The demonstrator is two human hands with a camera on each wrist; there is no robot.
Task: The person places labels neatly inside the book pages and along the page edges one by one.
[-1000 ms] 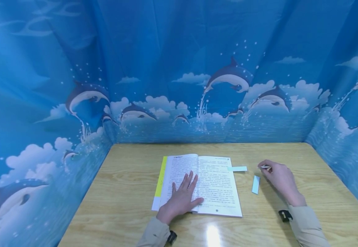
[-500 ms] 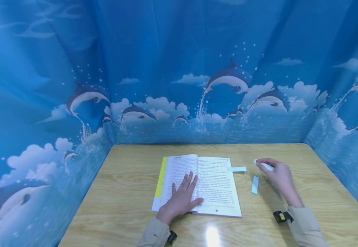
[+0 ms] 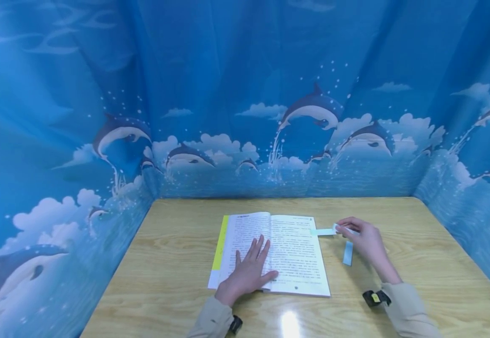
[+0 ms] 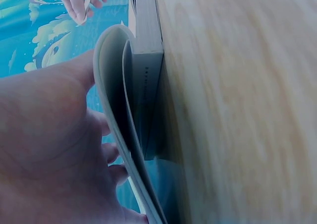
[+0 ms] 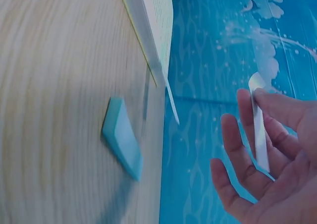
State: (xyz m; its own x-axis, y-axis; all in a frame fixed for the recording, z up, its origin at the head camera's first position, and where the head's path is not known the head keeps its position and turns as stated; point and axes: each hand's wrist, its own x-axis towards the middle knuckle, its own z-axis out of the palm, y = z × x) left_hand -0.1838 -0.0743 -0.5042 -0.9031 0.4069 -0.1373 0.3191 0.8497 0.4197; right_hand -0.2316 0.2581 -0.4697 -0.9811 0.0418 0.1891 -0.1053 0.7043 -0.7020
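One open book (image 3: 297, 256) lies on the surface (image 3: 164, 263), its print too small to read and partly covered by the left hand (image 3: 249, 272), fingers spread, gripping nothing. One pale strip (image 3: 324, 232) juts past the right page. Then one blue pad (image 3: 347, 254). The right hand (image 3: 365, 240) pinches a second strip (image 5: 258, 125), partly hidden by its thumb.

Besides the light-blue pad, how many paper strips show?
2: a protruding strip at the right edge of the open book, and a held strip in the right hand. Others may be hidden.
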